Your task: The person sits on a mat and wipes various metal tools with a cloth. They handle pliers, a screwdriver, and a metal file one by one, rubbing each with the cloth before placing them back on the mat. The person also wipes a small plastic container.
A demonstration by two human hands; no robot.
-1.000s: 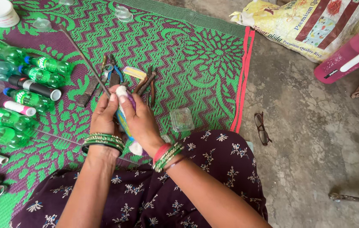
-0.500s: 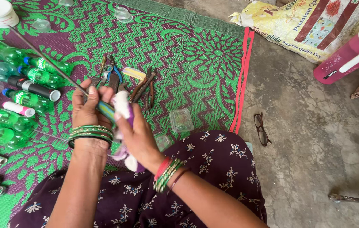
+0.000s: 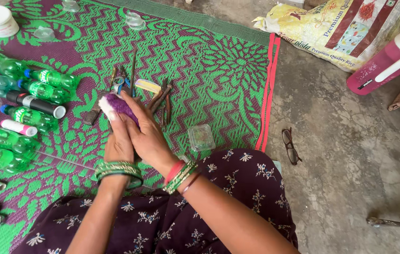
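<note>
Dark purple cloth with small pale flowers covers the person's lap (image 3: 218,188) at the bottom of the view, and both forearms rise from it with green bangles at the wrists. The right hand (image 3: 146,134) lies over the left hand (image 3: 117,143), hiding most of it; the right fingers are closed around a purple and white rag (image 3: 115,104) whose end sticks out past the fingertips. The left hand's fingers look curled under the right, but what they clasp cannot be made out. A thin metal rod (image 3: 133,66) rises from behind the rag and points away over the mat; its lower part is hidden by the hands. Just beyond lies a cluster of pliers and small tools (image 3: 155,94), partly covered by the rag and fingers. A small clear plastic box (image 3: 201,137) sits on the green and purple woven mat (image 3: 218,61), right of the hands. Along the left edge lie green plastic bottles (image 3: 44,89), some cut off by the frame. Off the mat, spectacles (image 3: 290,146) rest on the concrete floor, and farther off a printed sack (image 3: 341,28) and a pink flask (image 3: 383,59).
</note>
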